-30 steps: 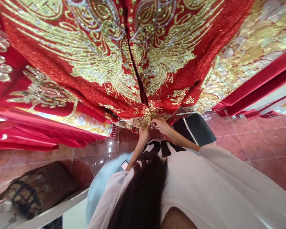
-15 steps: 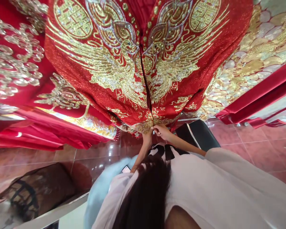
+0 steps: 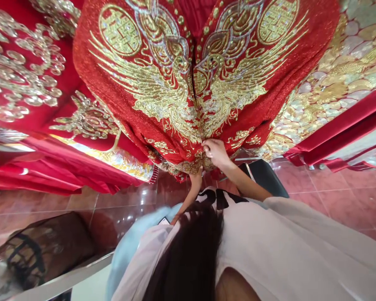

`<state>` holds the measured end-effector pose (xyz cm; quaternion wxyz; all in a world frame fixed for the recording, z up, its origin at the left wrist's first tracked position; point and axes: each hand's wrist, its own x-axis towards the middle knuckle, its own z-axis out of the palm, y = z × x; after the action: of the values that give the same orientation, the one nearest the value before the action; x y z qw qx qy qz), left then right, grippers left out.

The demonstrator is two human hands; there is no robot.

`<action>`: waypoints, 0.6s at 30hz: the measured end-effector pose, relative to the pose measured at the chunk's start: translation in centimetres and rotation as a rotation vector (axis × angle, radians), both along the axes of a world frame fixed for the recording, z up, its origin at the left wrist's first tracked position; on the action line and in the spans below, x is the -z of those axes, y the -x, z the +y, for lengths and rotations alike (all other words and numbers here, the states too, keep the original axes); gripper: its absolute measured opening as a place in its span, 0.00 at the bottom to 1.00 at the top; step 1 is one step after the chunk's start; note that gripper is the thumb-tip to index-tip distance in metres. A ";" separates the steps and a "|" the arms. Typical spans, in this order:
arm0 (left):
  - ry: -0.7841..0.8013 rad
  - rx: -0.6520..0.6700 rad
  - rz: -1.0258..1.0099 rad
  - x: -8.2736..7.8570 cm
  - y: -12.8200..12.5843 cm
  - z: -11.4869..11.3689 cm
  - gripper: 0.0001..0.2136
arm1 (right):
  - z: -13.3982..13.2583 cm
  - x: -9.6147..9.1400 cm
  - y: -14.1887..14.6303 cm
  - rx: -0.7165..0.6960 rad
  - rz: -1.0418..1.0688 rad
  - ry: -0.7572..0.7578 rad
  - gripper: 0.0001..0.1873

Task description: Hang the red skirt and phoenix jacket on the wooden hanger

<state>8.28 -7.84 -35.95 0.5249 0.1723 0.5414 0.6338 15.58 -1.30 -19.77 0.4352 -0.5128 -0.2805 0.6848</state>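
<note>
A red jacket (image 3: 172,142) with gold phoenix embroidery hangs in front of me, its two front edges meeting at a central seam. My left hand (image 3: 196,177) is closed on the gold-trimmed hem (image 3: 188,167) at the bottom of that seam. Just above it, my right hand (image 3: 217,152) pinches at the seam. What sits between its fingertips is mostly hidden; it looks like a zipper pull. A dark slit shows higher up the seam, while the edges lie close together just above the right hand.
Beaded red garments (image 3: 87,117) hang at left, and a gold-scaled garment (image 3: 326,92) at right. Behind the jacket is a black seat (image 3: 266,177) on the red tiled floor (image 3: 313,184). A brown bag (image 3: 59,246) lies lower left; a phone (image 3: 163,221) rests by my lap.
My right hand has moved up along the seam from the hem. My left hand stays at the hem. The dark gap between the front edges is shorter, and the view has shifted slightly.
</note>
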 end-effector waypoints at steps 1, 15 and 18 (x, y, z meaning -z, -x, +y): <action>-0.021 -0.009 0.048 0.0 0.0 0.1 0.24 | 0.4 -0.9 -0.2 -0.025 0.008 -0.010 0.05; 0.074 0.197 0.651 -2.7 0.4 2.2 0.19 | 3.2 -22.5 -1.1 -0.418 0.194 -0.145 0.11; 0.106 0.384 0.801 -4.9 0.1 2.1 0.18 | 2.2 -23.9 -1.7 -0.470 0.080 -0.326 0.11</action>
<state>8.14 -5.78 -31.06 0.3901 0.4745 0.6918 0.3796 17.26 0.92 4.16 0.3522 -0.3295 -0.4804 0.7325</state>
